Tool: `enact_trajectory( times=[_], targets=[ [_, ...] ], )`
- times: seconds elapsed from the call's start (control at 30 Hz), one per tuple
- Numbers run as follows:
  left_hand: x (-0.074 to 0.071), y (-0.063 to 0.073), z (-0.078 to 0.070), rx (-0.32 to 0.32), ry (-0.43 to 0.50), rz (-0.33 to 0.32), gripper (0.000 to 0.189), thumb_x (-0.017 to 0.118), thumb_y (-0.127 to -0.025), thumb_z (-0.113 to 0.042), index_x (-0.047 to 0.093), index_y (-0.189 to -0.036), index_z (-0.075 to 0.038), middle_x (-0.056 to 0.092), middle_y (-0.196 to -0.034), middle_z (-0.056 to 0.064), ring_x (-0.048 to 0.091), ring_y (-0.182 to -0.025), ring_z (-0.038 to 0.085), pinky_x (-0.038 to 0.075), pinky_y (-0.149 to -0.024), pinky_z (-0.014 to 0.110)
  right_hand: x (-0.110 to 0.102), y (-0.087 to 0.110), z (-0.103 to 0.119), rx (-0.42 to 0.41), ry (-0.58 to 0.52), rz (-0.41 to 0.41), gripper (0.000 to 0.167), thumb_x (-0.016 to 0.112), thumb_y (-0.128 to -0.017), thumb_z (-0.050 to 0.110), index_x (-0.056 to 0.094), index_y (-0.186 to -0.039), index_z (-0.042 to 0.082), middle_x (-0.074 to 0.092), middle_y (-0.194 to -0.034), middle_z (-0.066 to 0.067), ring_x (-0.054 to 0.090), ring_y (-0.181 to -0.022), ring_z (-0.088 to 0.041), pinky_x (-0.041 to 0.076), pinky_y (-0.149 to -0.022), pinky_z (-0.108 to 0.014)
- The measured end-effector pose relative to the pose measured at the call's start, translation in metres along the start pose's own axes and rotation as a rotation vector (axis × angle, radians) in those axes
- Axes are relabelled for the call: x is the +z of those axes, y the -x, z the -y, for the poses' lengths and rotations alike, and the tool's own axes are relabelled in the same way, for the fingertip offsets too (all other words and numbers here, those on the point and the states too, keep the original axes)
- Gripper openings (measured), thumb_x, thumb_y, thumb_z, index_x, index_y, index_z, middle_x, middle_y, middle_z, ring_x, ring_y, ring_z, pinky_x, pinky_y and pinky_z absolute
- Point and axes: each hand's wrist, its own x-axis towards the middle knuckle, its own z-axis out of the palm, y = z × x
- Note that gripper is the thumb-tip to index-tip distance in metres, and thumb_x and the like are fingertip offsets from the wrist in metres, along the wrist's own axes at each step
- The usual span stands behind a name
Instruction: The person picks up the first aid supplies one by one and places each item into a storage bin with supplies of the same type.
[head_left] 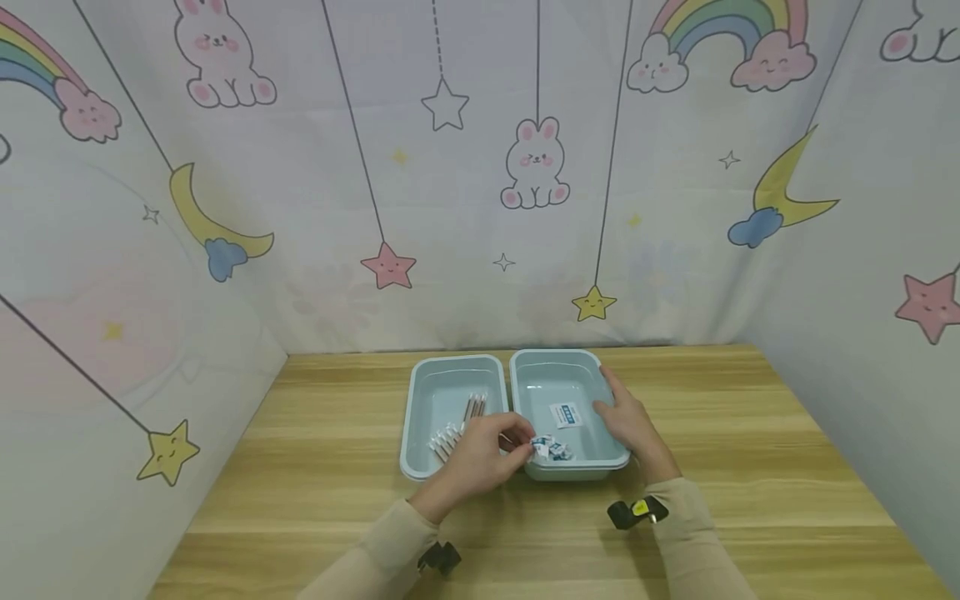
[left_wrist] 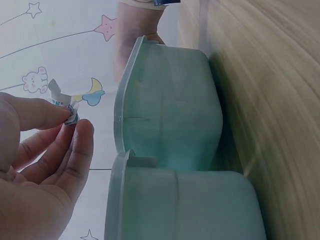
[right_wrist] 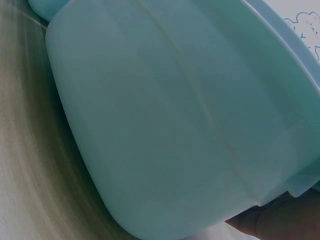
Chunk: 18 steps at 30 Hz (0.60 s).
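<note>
My left hand (head_left: 480,454) pinches a small crumpled packet (left_wrist: 64,102), white with blue print, between thumb and fingertips. In the head view it is over the near left corner of the right light-blue plastic bin (head_left: 558,364). Inside that bin lie a flat white packet (head_left: 567,415) with a blue label and some crumpled packets (head_left: 555,450) by the near wall. My right hand (head_left: 632,421) grips the bin's right rim, thumb on the inner side and fingers outside. The right wrist view is filled mostly by the bin's outer wall (right_wrist: 165,120).
Close on the left stands a second light-blue bin (head_left: 453,363), holding several thin brown sticks (head_left: 447,439) with clear ends. Both bins stand on a wood-grain table (head_left: 337,492). A curtain with cartoon prints (head_left: 465,208) hangs behind and at both sides.
</note>
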Motion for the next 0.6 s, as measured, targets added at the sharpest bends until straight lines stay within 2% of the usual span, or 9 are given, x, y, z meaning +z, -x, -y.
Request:
enact_trajectory(
  times=[0.6],
  targets=[
    [0.0048, -0.009, 0.0061, -0.002, -0.009, -0.026, 0.007, 0.069, -0.086, -0.007, 0.068, -0.094, -0.008, 0.07, -0.086, 0.0, 0.064, -0.076, 0.004, 0.056, -0.068, 0.019, 0.0013, 0.0018, 0.0004, -0.001, 0.002, -0.009, 0.067, 0.042, -0.099, 0.014, 0.01, -0.158, 0.018, 0.016, -0.161, -0.02, 0.021, -0.143, -0.048, 0.025, -0.112, -0.064]
  ],
)
